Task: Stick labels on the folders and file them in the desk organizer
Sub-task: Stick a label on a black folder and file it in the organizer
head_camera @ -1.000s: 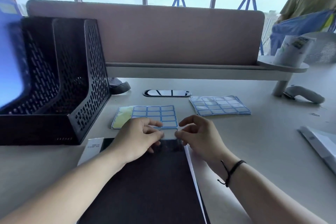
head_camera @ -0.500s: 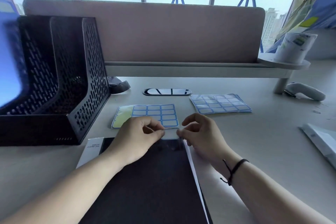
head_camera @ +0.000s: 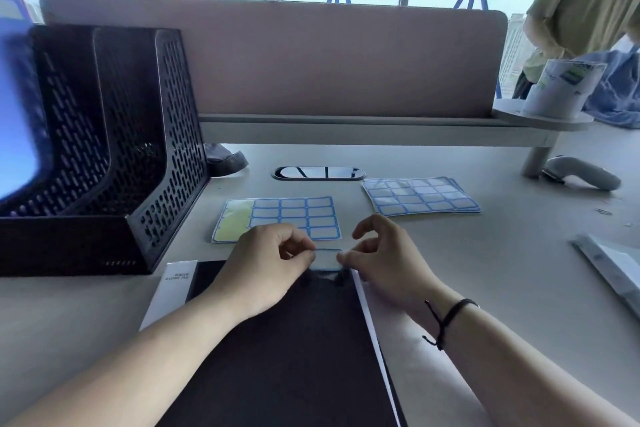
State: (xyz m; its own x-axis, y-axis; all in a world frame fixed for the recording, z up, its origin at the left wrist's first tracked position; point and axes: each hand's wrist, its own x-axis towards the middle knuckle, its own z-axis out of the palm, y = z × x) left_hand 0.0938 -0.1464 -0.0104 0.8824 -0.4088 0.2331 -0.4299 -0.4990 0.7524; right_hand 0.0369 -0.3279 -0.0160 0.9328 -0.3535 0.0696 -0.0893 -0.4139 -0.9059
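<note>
Two bare hands meet over the far edge of a dark folder lying flat on a pale desk. Between them they hold one small white label with a blue border. The left hand pinches the label's left end between thumb and forefinger, with the other fingers curled under. The right hand pinches the right end the same way, with its remaining fingers arched up and away. Both grips are closed tight on the label; nothing else is in either hand.

The label's long side runs left to right, stretched level between the two pinches, parallel to the folder's far edge. Its near edge sits right at that far edge, close to the folder's right corner; whether it already touches the cover cannot be told. The folder's own long side runs toward the viewer, so the label lies crosswise to it. Both hands are equally near, and the likely next move is a short press downward and toward the viewer.

Just beyond the hands lies a partly used label sheet. Farther right sits a small stack of full sheets. The black mesh desk organizer stands to the left, well apart from the folder.
</note>
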